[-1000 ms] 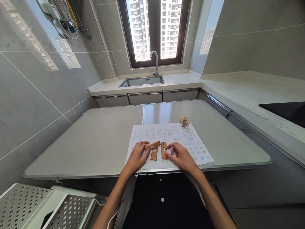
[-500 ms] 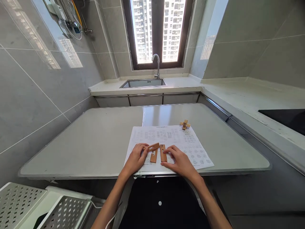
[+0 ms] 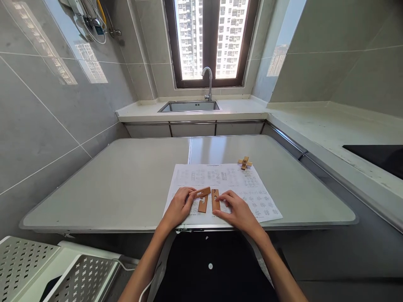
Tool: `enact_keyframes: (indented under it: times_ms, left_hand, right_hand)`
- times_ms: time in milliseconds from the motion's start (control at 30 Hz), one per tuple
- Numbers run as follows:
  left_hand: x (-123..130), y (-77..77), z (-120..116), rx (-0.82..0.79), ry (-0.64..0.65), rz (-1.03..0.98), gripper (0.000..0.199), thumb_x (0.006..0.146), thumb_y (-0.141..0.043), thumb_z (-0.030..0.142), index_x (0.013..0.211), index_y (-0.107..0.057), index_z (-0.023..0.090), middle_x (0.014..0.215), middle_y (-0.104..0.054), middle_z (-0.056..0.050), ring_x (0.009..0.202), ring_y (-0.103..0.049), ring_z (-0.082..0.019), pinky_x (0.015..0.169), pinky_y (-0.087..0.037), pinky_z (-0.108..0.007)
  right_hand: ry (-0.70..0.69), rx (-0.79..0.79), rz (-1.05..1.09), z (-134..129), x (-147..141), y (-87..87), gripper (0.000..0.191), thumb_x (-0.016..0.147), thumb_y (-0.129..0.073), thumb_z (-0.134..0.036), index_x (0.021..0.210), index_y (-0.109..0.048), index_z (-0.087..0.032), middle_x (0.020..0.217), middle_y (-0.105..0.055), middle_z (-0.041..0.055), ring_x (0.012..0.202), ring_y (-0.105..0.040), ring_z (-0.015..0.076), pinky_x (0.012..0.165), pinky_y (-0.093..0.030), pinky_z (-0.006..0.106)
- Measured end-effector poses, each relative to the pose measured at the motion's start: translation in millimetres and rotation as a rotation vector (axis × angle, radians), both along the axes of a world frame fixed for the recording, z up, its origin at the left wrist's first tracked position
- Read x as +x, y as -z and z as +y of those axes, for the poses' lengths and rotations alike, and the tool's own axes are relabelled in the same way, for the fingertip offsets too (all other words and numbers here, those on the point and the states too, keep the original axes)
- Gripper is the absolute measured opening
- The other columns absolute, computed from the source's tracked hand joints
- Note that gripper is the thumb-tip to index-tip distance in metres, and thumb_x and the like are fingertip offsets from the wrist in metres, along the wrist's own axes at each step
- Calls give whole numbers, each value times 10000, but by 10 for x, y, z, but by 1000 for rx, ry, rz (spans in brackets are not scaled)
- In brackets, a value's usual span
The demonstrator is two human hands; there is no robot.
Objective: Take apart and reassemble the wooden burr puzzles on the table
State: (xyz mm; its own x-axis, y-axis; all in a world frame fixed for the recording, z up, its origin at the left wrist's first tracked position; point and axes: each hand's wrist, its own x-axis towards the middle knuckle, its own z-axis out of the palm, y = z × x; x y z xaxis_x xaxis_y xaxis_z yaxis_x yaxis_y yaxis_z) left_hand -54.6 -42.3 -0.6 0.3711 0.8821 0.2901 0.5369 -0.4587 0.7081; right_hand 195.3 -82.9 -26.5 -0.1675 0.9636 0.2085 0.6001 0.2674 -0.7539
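Right grip (image 3: 236, 208) touched marked wooden slat (image 3: 214, 195); whether pinched, couldn't tell. Slat lay on printed sheet (image 3: 180, 179), just left of right hand, long axis pointing away from body. Left grip (image 3: 176, 208), farther off, pinched slanted wooden slat (image 3: 204, 191).

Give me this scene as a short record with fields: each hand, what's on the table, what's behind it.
Left hand: fingers on the slanted wooden piece
Right hand: thumb and fingers on the right wooden piece
Between hands: also a notched wooden piece
Under pieces: printed sheet on a pale table
Sheet's far right corner: wooden cross shape
Behind: sink, faucet, window
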Motion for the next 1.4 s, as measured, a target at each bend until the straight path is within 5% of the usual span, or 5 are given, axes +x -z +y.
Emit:
enact_keyframes:
  times_ms: [267,933,1400]
  left_hand:
    - [-7,-11,-5,7,1,-8,333,1078,-410,422,1105,-685,238,1178,-713,-84,1136,-639,-263,1006,-519,-438]
    - [-2,-7,-28,11,-42,-11,347,1088,-390,435,1094,-673,234,1083,-713,-70,1031,-647,-244,933,-515,-396]
    - [-29,33,-23,35,-33,-1,324,1077,-418,420,1146,-684,249,1078,-739,-61,1038,-671,-250,932,-526,-383]
  right_hand:
    - [36,5,-14,-19,-42,10,379,858,-761,-549,1112,-731,-270,1007,-654,50,832,-638,225,774,-537,372]
    - [-232,-48,163,-83,-231,-96,459,895,-723,-567,1248,-702,-275,1002,-720,30,817,-603,209,760,-507,326]
    - [-252,-73,204,-87,-182,-81,426,962,-649,-535,1303,-657,-280,960,-661,21,806,-552,200,789,-489,331]
